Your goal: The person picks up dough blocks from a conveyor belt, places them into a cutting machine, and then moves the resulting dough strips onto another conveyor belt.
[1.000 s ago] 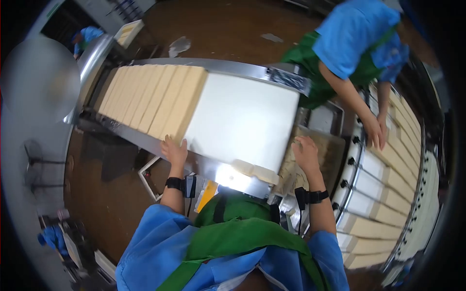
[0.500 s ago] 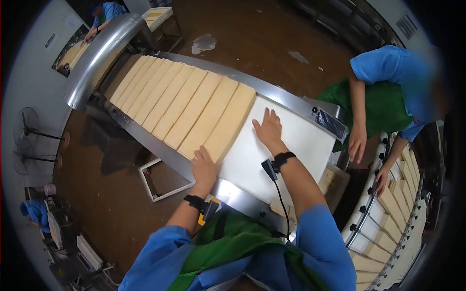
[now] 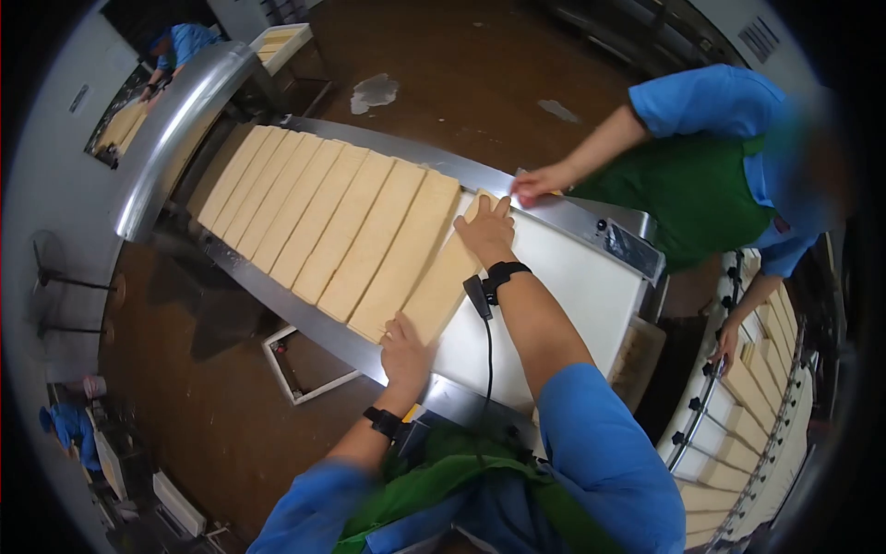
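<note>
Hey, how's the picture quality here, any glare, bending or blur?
Head view: strong fisheye bending, dark outer corners; head view: white glare along the curved, silver metal hood; head view: a smeared patch over the head of the blue-shirted, green-aproned co-worker at right; head view: long, cream-coloured slabs look reasonably sharp.

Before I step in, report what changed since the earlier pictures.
The right hand moved from over the white belt onto the far end of the front slab, which has shifted rightward, parting from the slab row. A co-worker's hand reached to the far rail. The left hand stays at the slab's near end.
</note>
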